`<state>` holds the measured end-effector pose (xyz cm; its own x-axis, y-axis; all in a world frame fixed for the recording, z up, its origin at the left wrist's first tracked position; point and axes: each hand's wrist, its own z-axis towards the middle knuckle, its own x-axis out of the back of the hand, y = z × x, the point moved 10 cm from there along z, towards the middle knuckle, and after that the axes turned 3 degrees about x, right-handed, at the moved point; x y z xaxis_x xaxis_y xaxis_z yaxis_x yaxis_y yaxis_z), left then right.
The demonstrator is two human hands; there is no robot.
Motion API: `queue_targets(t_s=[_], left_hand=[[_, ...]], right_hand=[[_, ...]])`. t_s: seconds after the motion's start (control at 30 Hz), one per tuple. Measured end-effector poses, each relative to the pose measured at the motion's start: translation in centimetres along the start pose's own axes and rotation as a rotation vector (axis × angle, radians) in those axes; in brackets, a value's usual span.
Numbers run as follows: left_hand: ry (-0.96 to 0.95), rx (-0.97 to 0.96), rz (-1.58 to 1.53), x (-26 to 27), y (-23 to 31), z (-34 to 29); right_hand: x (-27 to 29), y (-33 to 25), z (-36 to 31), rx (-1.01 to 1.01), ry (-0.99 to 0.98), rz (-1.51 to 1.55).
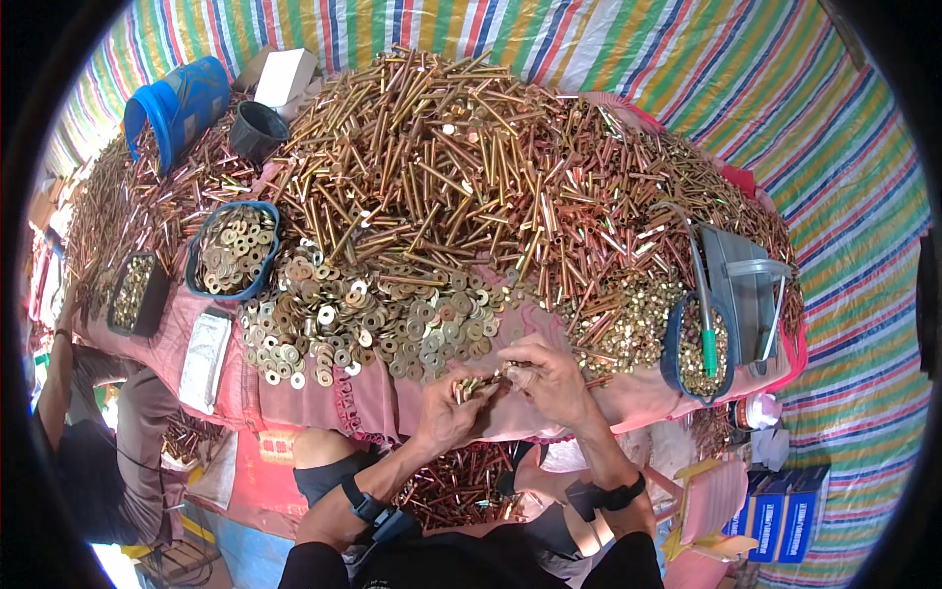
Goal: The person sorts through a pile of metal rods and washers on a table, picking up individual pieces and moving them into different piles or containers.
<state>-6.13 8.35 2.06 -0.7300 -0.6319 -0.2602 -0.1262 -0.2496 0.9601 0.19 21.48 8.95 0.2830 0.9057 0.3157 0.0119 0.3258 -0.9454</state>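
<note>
My left hand [453, 407] is closed round a few small brass-coloured metal pieces [473, 387]; whether they are nuts or washers is too small to tell. Close beside it, my right hand [555, 385] has its fingertips pinched together, and what they hold cannot be made out. Both hands are over the front edge of the pink cloth [378, 404]. Just beyond them lie loose flat washers [392, 324], and to the right a heap of small nuts [628, 319]. Behind rises a large pile of long brassy bolts [422, 157].
A blue tub of washers [234, 250] and a dark tray of nuts [137, 294] stand left. At right are a nut-filled basket [694, 368] with a green-handled tool [708, 348], and a grey scoop-like container [736, 285]. Another person's arm [57, 378] shows far left. More bolts [461, 486] lie below.
</note>
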Motion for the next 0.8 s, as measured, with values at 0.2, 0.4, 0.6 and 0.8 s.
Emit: queue_targets(t_s=[0.2, 0.4, 0.6, 0.8], left_hand=[[0.013, 0.007, -0.032, -0.1, 0.1, 0.0], [-0.005, 0.037, -0.008, 0.1, -0.6, -0.2], [0.015, 0.08, 0.044, 0.5, -1.9, -0.3], [0.02, 0.072, -0.022, 0.2, -1.5, -0.3]], right_hand=[[-0.4, -3.0, -0.1, 0.267, -0.001, -0.216], [-0.5, -3.7, -0.6, 0.293, 0.052, -0.326], [-0.3, -0.4, -1.3, -0.048, 0.119, -0.224], [-0.3, -3.3, -1.6, 0.234, 0.186, -0.284]])
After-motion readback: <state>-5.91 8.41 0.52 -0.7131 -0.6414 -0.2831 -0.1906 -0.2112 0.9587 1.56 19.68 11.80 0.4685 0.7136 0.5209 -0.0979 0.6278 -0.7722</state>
